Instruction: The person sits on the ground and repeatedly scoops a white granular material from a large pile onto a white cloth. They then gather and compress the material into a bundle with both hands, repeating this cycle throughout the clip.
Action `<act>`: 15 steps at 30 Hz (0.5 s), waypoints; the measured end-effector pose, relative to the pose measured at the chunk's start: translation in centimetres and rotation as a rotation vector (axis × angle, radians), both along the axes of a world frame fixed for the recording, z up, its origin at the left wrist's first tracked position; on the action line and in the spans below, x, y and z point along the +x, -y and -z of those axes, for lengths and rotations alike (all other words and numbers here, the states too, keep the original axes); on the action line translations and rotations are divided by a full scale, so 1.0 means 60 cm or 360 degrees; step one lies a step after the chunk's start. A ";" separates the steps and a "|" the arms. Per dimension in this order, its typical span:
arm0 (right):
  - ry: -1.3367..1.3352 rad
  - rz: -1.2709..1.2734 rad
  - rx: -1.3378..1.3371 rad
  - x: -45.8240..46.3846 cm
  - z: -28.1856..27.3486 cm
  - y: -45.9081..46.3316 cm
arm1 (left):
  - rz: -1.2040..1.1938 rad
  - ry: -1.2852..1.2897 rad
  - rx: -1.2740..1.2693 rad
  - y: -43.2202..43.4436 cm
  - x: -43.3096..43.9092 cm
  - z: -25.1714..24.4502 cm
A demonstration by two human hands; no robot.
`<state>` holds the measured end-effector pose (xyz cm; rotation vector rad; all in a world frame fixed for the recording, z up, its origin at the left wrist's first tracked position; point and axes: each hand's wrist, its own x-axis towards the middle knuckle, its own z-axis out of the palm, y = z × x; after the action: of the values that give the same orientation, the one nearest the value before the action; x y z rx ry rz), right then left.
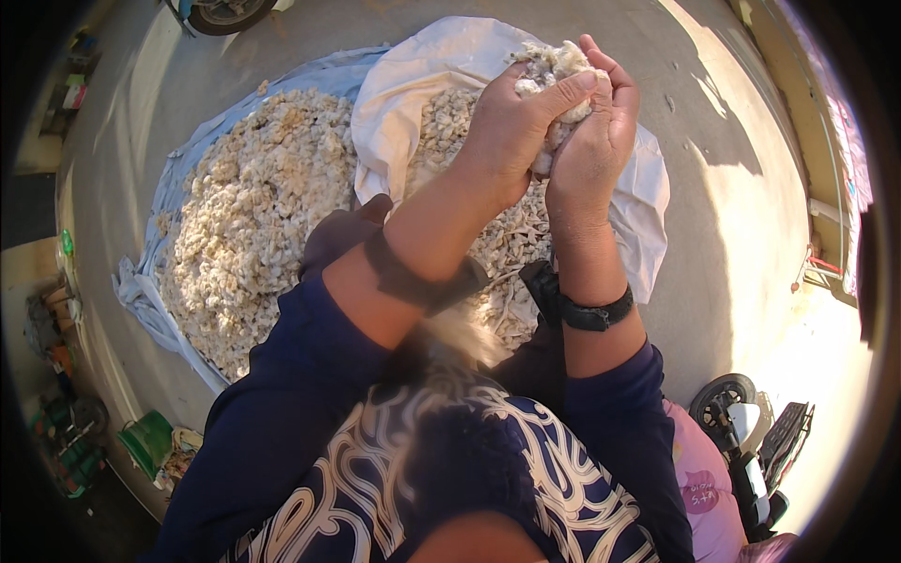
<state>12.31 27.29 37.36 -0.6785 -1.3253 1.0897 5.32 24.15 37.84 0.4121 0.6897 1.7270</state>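
Both of my hands are raised together over a sack-like white cloth (436,49), cupped around a clump of raw cotton (552,62). On the clump's left side is my left hand (507,123), its thumb reaching across the front. My right hand (597,144) supports it from the right, fingers pointing up. The palms hide part of the cotton. Below the hands, a heap of raw cotton with husk-like bits (510,236) lies on the white cloth. To the left a larger cotton pile (246,211) rests on a light blue sheet (345,67).
A vehicle wheel (229,14) stands at the top on the concrete floor (704,232). At lower left is a green container (148,443). A small wheeled ride-on or scooter (739,436) and a pink padded item (704,485) are at lower right. My foot (345,229) is between the piles.
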 end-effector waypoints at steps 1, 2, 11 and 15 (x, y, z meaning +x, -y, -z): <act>0.0126 0.0013 -0.0017 -0.003 0.000 0.003 | -0.0052 0.0084 -0.0076 0.000 -0.001 -0.001; 0.0131 0.0054 -0.0022 -0.004 -0.002 0.003 | -0.0076 0.0179 -0.0090 -0.002 0.000 0.000; -0.0193 0.0078 -0.0321 -0.010 0.016 0.019 | -0.0214 0.0374 -0.0163 -0.010 0.005 0.005; -0.0094 0.0090 -0.0363 -0.006 0.021 0.010 | -0.0122 0.0334 -0.0168 -0.007 0.002 0.000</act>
<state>11.97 26.67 36.11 -0.8406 -1.1351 1.2172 5.41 24.56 37.82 0.1301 0.6473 1.7668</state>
